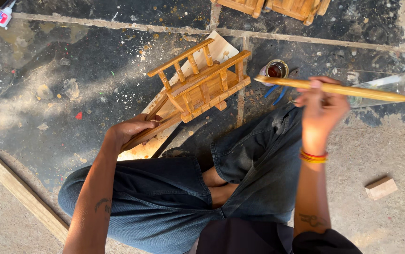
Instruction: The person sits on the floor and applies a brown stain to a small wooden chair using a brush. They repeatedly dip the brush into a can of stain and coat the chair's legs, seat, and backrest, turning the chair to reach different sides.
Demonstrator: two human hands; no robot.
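While gripped at its shafts, a varnished slatted wooden cart [198, 87].

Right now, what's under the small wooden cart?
A pale flat board lies under the small wooden cart, on the dark stained floor. The left hand grips the cart's shaft. The cart covers most of the board, so its middle is unseen.

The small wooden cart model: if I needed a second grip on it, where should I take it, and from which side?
Probably the top rail of the wooden cart model, from the far side. It stands proud on short spindles, so fingers could wrap it. The left hand already grips the long shaft at the near end; the right hand holds a long yellow stick.
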